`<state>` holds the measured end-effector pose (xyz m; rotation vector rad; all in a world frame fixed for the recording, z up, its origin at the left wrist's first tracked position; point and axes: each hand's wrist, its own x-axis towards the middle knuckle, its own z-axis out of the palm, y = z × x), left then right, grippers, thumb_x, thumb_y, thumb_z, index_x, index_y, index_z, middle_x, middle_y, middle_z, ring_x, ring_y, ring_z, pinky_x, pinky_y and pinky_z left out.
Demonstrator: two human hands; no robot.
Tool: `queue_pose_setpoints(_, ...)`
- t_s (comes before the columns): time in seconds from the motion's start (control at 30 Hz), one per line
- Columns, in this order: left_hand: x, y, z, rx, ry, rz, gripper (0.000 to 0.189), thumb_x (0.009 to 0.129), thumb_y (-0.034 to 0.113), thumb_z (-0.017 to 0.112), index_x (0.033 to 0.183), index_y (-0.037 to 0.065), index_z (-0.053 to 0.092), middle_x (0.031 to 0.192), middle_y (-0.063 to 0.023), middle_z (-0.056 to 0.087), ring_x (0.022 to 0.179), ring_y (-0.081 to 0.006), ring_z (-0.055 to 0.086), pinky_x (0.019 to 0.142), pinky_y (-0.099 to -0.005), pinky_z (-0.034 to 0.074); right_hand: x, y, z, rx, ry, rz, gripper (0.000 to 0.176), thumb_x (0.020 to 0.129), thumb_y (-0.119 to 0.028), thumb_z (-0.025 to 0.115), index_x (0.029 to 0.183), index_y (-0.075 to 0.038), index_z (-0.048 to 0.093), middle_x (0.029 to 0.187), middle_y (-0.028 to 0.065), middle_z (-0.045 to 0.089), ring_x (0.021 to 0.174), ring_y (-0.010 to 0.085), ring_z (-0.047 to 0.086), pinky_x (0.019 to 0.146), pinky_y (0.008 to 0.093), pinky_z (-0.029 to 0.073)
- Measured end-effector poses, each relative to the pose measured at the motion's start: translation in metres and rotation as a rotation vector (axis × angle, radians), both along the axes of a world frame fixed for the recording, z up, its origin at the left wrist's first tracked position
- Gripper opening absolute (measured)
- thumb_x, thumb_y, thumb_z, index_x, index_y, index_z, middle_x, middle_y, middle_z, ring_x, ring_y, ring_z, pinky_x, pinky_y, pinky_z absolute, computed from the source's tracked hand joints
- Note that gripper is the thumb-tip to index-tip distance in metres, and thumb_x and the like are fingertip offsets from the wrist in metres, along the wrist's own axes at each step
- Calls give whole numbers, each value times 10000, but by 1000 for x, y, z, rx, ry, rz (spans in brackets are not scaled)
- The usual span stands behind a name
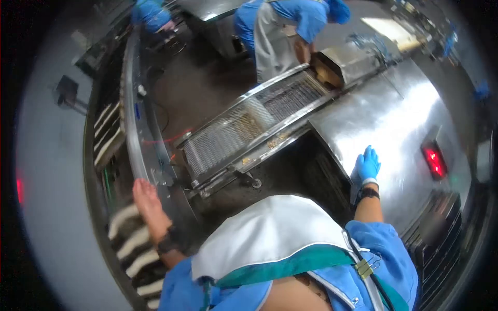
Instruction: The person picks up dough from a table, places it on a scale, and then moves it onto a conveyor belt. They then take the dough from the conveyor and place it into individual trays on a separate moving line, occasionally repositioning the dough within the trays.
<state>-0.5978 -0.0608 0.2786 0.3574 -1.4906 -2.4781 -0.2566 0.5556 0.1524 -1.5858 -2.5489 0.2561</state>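
Note:
My left hand (149,205), bare with a dark band at the wrist, is at the near end of a metal rail (134,129), its fingers stretched out and holding nothing. Just below and beside it, long pale strips that look like dough (124,217) lie in dark slots. My right hand (368,167) wears a blue glove and rests open, fingers extended, by the left edge of a shiny steel table (399,124). Between my hands runs a wire mesh conveyor (223,137) with small crumbs along its side ledge (275,141).
A person in blue with a white apron (272,39) bends over the conveyor's far end, beside a steel housing (358,62). Another person in blue (150,14) is at the upper left. A red-lit display (434,160) stands on the table; dark stacked trays (436,233) are at right.

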Motion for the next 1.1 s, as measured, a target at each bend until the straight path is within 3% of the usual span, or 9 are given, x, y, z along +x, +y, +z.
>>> queue_pose_setpoints(0.03, 3, 24, 8, 53, -38, -72, 136, 845, 154, 629, 926, 53, 587, 838, -35, 598, 711, -144, 551, 659, -276, 456, -3, -4, 4, -10, 4, -16, 627, 854, -399, 458, 1407, -162, 284, 1441, 152, 292, 1311, 387, 268, 1051, 567, 193)
queue_pose_setpoints(0.23, 3, 85, 12, 57, -55, -216, 131, 854, 167, 621, 925, 60, 596, 866, -39, 609, 788, -144, 541, 672, -279, 449, -19, 13, 10, -40, 7, 46, 653, 851, -422, 475, 1421, -182, 264, 1468, 123, 257, 1346, 380, 204, 1072, 571, 120)
queue_pose_setpoints(0.53, 63, 72, 27, -30, -112, -16, 132, 851, 194, 624, 908, 78, 602, 838, -22, 609, 738, -137, 537, 681, -272, 441, -98, 63, 21, -106, 37, 222, 690, 817, -417, 529, 1411, -168, 282, 1469, 128, 253, 1343, 367, 216, 1074, 568, 119)
queue_pose_setpoints(0.67, 98, 47, 26, -50, -138, 100, 126, 849, 198, 627, 905, 87, 605, 844, -18, 611, 734, -128, 536, 655, -263, 443, -179, 74, 30, -250, 228, 263, 627, 787, -364, 572, 1341, -133, 392, 1300, 160, 452, 1211, 365, 391, 1034, 503, 272)
queue_pose_setpoints(0.7, 108, 42, 28, -48, -144, 150, 126, 850, 198, 627, 908, 88, 605, 845, -17, 611, 731, -126, 534, 647, -260, 443, -202, 70, 33, -284, 353, 347, 551, 780, -322, 579, 1274, -106, 465, 1177, 169, 528, 1115, 363, 464, 983, 447, 357)
queue_pose_setpoints(0.73, 117, 40, 31, -45, -148, 199, 126, 850, 197, 627, 911, 89, 605, 847, -15, 611, 728, -124, 533, 639, -257, 444, -228, 64, 22, -162, 504, 459, 513, 775, -284, 586, 1237, -80, 496, 1183, 183, 530, 1128, 357, 466, 975, 412, 381)
queue_pose_setpoints(0.9, 157, 21, 36, -66, -139, 280, 142, 851, 200, 628, 935, 89, 604, 850, -12, 611, 733, -124, 534, 635, -261, 452, -314, -1, 63, -128, 537, 929, 487, 755, -181, 583, 1216, -43, 502, 1262, 189, 480, 1179, 344, 440, 999, 410, 368)
queue_pose_setpoints(1.03, 171, 24, 46, -127, -182, 402, 142, 852, 233, 612, 941, 129, 578, 857, 25, 585, 744, -97, 507, 675, -239, 425, -358, -2, 69, -131, 338, 996, 483, 750, -24, 496, 1232, -53, 502, 1261, 206, 489, 1180, 362, 448, 1002, 406, 371)
queue_pose_setpoints(1.1, 171, 24, 50, -120, -179, 405, 152, 851, 233, 614, 948, 123, 573, 855, 22, 578, 751, -102, 501, 680, -240, 423, -369, 6, 63, -136, -219, 1197, 357, 747, -57, 511, 1088, -86, 613, 1098, 187, 600, 1027, 348, 568, 917, 416, 441)
